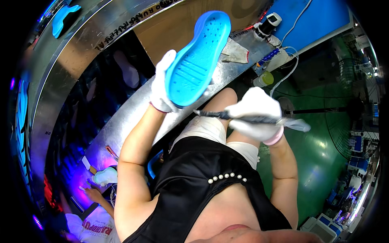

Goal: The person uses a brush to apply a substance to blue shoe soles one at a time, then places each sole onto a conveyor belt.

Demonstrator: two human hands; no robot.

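My left hand (160, 87), in a white glove, holds a bright blue shoe sole (196, 60) upright by its left edge and lower end. The sole's inner face, with ridges and small holes, is turned toward me. My right hand (256, 110), also gloved in white, is closed around a slim dark stick-like tool (214, 115), apart from the sole and lower to its right. Motion smears the tool, so its exact kind is unclear; a pale, see-through end sticks out past the wrist.
A metal ledge (121, 121) runs diagonally under the sole, carrying a loose cloth glove (236, 52). Beyond stand a black-and-white device (268, 25) and a yellow-lidded tub (265, 78). Pale soles (126, 69) lie in the dark machine. A co-worker's hand (94, 195) is lower left; a fan (344, 109) stands right.
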